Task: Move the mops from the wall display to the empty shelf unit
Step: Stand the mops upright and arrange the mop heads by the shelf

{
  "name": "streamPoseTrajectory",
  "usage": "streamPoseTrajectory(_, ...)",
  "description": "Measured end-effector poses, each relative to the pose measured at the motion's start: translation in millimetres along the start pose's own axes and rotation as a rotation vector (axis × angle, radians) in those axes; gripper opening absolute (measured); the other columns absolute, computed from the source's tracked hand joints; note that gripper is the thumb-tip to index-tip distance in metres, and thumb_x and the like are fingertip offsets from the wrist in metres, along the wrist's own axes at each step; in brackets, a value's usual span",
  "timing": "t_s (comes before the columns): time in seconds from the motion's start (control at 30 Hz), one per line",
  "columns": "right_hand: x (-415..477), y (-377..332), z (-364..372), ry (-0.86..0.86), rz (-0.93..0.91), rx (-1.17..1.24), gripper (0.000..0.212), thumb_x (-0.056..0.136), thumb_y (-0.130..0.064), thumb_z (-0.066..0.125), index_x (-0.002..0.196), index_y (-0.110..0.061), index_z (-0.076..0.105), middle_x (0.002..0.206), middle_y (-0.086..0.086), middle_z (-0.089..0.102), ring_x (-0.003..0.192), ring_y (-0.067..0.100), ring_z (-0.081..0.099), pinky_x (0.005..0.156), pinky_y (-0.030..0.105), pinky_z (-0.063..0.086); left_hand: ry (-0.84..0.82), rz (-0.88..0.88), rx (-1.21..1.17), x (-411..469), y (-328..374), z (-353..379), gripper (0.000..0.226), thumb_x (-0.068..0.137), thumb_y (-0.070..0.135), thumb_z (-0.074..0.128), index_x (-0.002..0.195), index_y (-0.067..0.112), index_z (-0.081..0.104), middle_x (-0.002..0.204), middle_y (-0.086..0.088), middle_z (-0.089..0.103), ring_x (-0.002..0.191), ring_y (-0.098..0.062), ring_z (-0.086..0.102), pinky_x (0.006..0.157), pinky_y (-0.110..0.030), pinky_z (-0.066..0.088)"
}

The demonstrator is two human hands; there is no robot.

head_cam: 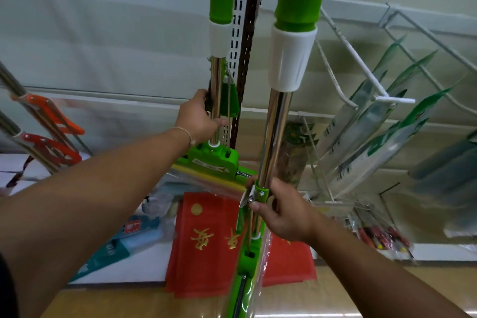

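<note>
Two green mops, both upright, long axes running near vertical, grips at the top of frame and heads down toward the floor.

Left hand (197, 117) closed around the chrome shaft of the far mop (216, 90), below its white collar and beside a green lever; thumb side faces the camera. This mop stands just in front of the slotted upright (242, 41) of the wall display. Its green head (219, 159) sits low, above a plastic-wrapped sponge strip.

Right hand (280, 210) clamped on the near mop (277, 124), fingers wrapped at a green clamp with a metal wing piece (thumb lies across the front). The shaft leans slightly, top tilted right. Its head hangs lower, edge-on to the camera, sleeved in clear plastic, near the wood-tone floor.

Hands well apart, one mop each.

Around: red mats (206, 235) with gold characters on the bottom shelf; white wire rack (361, 64) at right holding green-and-clear packets; orange-handled tools (51, 121) leaning at left
</note>
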State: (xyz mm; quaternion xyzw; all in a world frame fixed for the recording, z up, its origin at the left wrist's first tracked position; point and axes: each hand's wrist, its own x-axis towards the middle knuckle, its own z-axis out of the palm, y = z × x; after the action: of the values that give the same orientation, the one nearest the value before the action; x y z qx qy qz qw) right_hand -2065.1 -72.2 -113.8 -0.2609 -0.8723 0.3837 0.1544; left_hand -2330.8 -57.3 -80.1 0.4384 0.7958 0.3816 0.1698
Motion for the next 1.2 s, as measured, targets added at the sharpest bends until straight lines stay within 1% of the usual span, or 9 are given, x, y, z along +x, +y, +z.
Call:
streamPoseTrajectory(0.07,-3,-1,5,0.055,-0.024,-0.043,0.024,0.09,-0.022,0.063,0.114,-0.019,0.062,0.101,-0.002,0.064,0.094,0.008,0.059,0.08,0.016,0.046,-0.018,0.013,0.003,-1,4,3,0.069,0.073,0.029,0.088,0.13,0.014,0.052,0.118,-0.006,0.068,0.103,-0.026,0.066,0.094,-0.034,0.052)
streamPoseTrajectory(0.13,-3,-3,12,0.107,-0.02,-0.099,0.019,0.09,-0.025,0.062,0.109,-0.023,0.062,0.098,-0.007,0.06,0.09,0.008,0.057,0.075,0.022,0.044,-0.032,0.029,0.009,-1,6,8,0.071,0.069,0.031,0.09,0.128,0.014,0.053,0.114,-0.006,0.069,0.1,-0.025,0.066,0.092,-0.036,0.054)
streamPoseTrajectory(0.33,7,-10,33,0.184,0.114,-0.173,0.032,0.094,-0.029,0.063,0.123,-0.017,0.056,0.108,-0.005,0.053,0.104,0.015,0.051,0.078,0.022,0.031,-0.037,0.098,-0.015,-5,13,25,0.054,0.074,0.027,0.084,0.117,0.01,0.057,0.1,-0.006,0.07,0.081,-0.019,0.059,0.076,-0.028,0.048)
streamPoseTrajectory(0.5,18,-18,54,0.25,0.198,-0.178,0.037,0.095,-0.036,0.061,0.124,-0.014,0.054,0.114,0.004,0.057,0.106,0.02,0.054,0.084,0.03,0.043,-0.04,0.075,-0.086,-5,13,29,0.082,0.055,0.036,0.095,0.123,0.012,0.056,0.104,-0.002,0.071,0.091,-0.019,0.066,0.085,-0.031,0.054)
streamPoseTrajectory(0.57,22,-23,60,0.295,0.236,-0.175,0.039,0.096,-0.037,0.061,0.125,-0.012,0.053,0.115,0.006,0.056,0.105,0.024,0.055,0.083,0.034,0.045,-0.016,0.07,-0.096,-6,12,30,0.077,0.059,0.029,0.095,0.124,0.011,0.057,0.104,-0.007,0.072,0.095,-0.023,0.068,0.086,-0.034,0.055)
streamPoseTrajectory(0.67,33,-28,67,0.36,0.287,-0.165,0.039,0.096,-0.038,0.062,0.121,-0.009,0.054,0.113,0.01,0.054,0.103,0.03,0.057,0.082,0.039,0.049,0.0,0.096,-0.061,-6,11,29,0.068,0.066,0.031,0.091,0.123,0.012,0.058,0.106,-0.007,0.072,0.097,-0.023,0.065,0.08,-0.026,0.049)
streamPoseTrajectory(0.8,52,-28,64,0.403,0.33,-0.163,0.04,0.096,-0.037,0.063,0.12,-0.006,0.053,0.113,0.013,0.054,0.096,0.033,0.059,0.079,0.041,0.052,-0.026,0.097,-0.058,-5,11,29,0.067,0.065,0.034,0.089,0.122,0.018,0.058,0.101,-0.004,0.073,0.094,-0.023,0.069,0.085,-0.039,0.056)
streamPoseTrajectory(0.93,68,-25,58,0.428,0.389,-0.157,0.039,0.092,-0.034,0.069,0.112,-0.006,0.051,0.11,0.014,0.054,0.094,0.037,0.06,0.075,0.041,0.049,-0.037,0.111,-0.081,-5,11,30,0.058,0.071,0.03,0.089,0.118,0.015,0.059,0.099,-0.006,0.073,0.093,-0.025,0.068,0.084,-0.035,0.054)
streamPoseTrajectory(1.2,86,-23,61,0.439,0.381,-0.189,0.049,0.09,-0.035,0.072,0.12,-0.002,0.052,0.11,0.017,0.055,0.091,0.041,0.06,0.071,0.045,0.051,-0.107,0.142,-0.139,-6,15,32,0.086,0.048,0.06,0.082,0.123,0.026,0.056,0.091,0.001,0.072,0.083,-0.018,0.07,0.081,-0.038,0.058)
